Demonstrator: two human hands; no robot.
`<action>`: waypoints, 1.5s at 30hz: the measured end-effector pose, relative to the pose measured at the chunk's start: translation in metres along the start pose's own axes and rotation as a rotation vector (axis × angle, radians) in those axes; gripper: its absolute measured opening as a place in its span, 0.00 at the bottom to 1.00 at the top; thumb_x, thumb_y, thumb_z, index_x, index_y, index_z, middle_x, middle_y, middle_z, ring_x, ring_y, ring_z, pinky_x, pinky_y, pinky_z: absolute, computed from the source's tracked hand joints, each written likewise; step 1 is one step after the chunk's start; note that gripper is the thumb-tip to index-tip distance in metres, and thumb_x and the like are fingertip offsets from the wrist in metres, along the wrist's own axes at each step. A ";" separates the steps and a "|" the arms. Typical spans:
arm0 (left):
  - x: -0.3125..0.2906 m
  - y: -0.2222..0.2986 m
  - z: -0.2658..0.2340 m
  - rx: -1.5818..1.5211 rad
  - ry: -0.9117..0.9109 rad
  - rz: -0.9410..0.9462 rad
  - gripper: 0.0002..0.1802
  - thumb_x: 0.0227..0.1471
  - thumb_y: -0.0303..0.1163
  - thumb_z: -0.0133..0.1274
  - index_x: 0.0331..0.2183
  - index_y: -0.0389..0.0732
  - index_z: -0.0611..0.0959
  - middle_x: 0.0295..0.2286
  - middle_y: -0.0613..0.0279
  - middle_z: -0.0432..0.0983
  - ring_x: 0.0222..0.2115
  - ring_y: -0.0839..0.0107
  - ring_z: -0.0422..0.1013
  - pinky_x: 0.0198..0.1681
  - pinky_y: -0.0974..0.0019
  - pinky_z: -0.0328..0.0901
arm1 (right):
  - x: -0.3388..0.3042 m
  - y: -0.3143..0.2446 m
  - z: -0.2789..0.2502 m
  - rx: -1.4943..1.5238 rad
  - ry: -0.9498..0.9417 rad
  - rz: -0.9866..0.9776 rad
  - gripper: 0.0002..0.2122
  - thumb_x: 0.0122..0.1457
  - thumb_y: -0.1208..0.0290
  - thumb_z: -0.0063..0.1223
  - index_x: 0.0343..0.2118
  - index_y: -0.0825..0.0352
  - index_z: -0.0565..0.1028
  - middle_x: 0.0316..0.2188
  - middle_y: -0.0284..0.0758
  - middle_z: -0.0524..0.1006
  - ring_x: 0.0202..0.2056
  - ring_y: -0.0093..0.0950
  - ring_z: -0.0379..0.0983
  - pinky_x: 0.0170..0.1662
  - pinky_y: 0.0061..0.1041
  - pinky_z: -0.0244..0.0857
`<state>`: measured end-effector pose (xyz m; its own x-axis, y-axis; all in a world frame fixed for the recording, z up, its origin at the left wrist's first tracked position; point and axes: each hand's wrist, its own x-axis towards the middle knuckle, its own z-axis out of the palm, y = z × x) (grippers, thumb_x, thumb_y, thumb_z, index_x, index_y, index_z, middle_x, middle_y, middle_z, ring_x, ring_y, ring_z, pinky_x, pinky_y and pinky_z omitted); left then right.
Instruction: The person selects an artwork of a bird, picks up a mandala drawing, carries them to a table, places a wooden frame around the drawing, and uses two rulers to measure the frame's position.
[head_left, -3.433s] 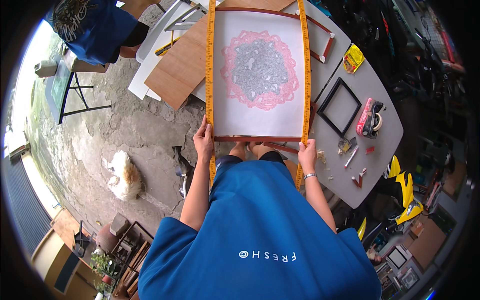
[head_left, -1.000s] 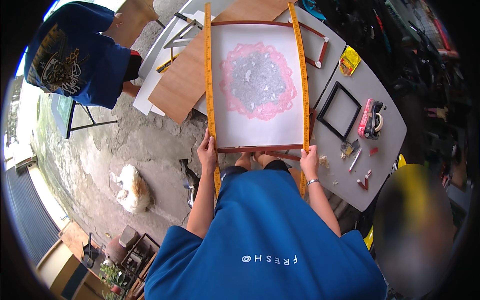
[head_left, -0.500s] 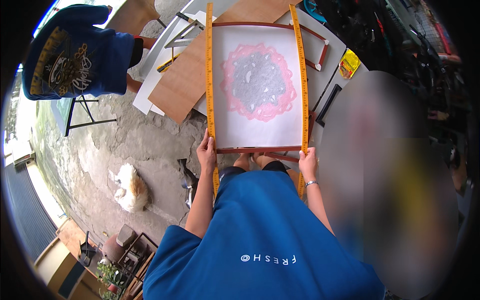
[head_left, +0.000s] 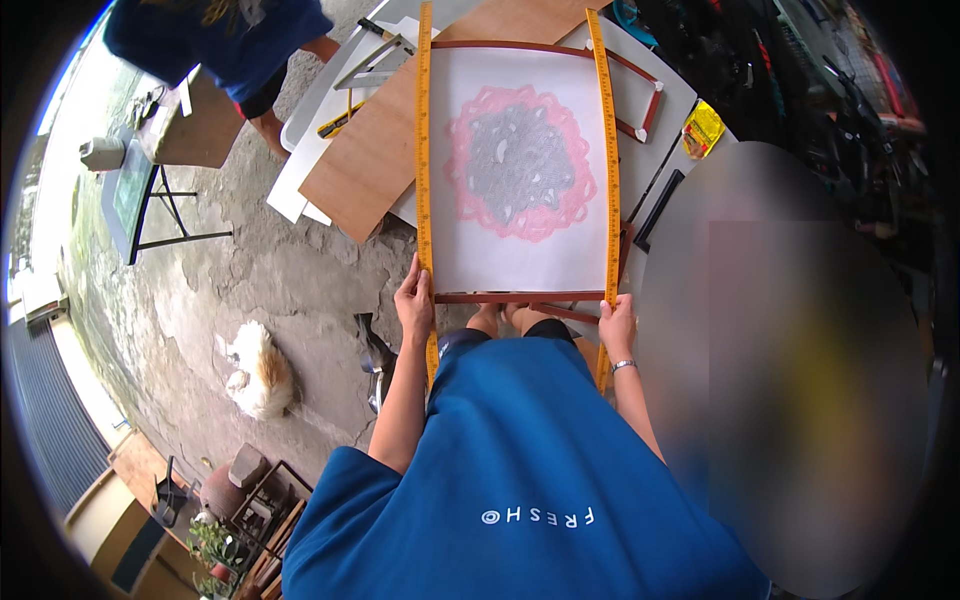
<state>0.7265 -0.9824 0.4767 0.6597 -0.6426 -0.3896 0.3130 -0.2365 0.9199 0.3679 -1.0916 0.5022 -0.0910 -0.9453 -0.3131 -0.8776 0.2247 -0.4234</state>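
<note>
In front of me is a sheet with a grey-and-pink drawing (head_left: 515, 265), bordered at top and bottom by a reddish-brown frame (head_left: 520, 297). A yellow ruler (head_left: 424, 150) runs along its left side and another yellow ruler (head_left: 609, 170) along its right, both reaching past the frame's near edge. My left hand (head_left: 414, 305) is closed on the left ruler near the frame's lower left corner, thumb on top. At the lower right corner my right hand (head_left: 617, 328) pinches the right ruler. Some fingers of both hands are hidden underneath.
Beneath lie a brown board (head_left: 350, 190) and a white table (head_left: 672, 80). A cutter (head_left: 336, 124), a smaller brown frame (head_left: 655, 100), a yellow packet (head_left: 703, 130) and a black bar (head_left: 658, 212) surround the sheet. A dog (head_left: 262, 375) lies on the floor; another person (head_left: 220, 40) stands far left.
The other person has moved farther away toward the upper edge, uncovering a small table at the far left. My hands and both rulers look almost unmoved.
</note>
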 end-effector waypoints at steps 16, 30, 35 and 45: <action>-0.006 0.003 -0.007 0.016 0.030 -0.068 0.23 0.61 0.30 0.49 0.57 0.40 0.72 0.42 0.68 0.77 0.38 0.83 0.68 0.45 0.78 0.64 | 0.005 0.015 0.005 -0.001 -0.069 -0.085 0.12 0.60 0.69 0.54 0.39 0.69 0.65 0.33 0.47 0.74 0.36 0.48 0.72 0.42 0.41 0.65; -0.008 0.015 -0.005 0.055 0.037 -0.081 0.23 0.61 0.31 0.50 0.57 0.41 0.73 0.36 0.75 0.73 0.30 0.87 0.63 0.34 0.82 0.61 | 0.008 0.021 0.008 -0.007 -0.069 -0.090 0.12 0.60 0.69 0.54 0.39 0.69 0.65 0.32 0.47 0.74 0.35 0.47 0.72 0.41 0.41 0.65; -0.004 0.000 -0.005 -0.012 0.052 -0.036 0.23 0.61 0.31 0.50 0.57 0.41 0.73 0.36 0.75 0.72 0.31 0.86 0.63 0.34 0.82 0.61 | 0.010 0.022 0.008 -0.022 -0.078 -0.100 0.12 0.60 0.69 0.54 0.39 0.69 0.65 0.32 0.47 0.74 0.35 0.47 0.72 0.41 0.41 0.65; -0.004 0.005 -0.006 0.031 0.038 -0.051 0.23 0.61 0.31 0.49 0.57 0.41 0.73 0.43 0.66 0.78 0.39 0.82 0.69 0.46 0.76 0.64 | 0.008 0.015 0.006 0.007 -0.068 -0.094 0.12 0.60 0.69 0.53 0.39 0.69 0.65 0.33 0.48 0.75 0.36 0.49 0.72 0.41 0.42 0.64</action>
<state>0.7296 -0.9768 0.4828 0.6690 -0.6011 -0.4372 0.3263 -0.2910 0.8994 0.3569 -1.0944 0.4884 0.0242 -0.9442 -0.3286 -0.8773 0.1376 -0.4598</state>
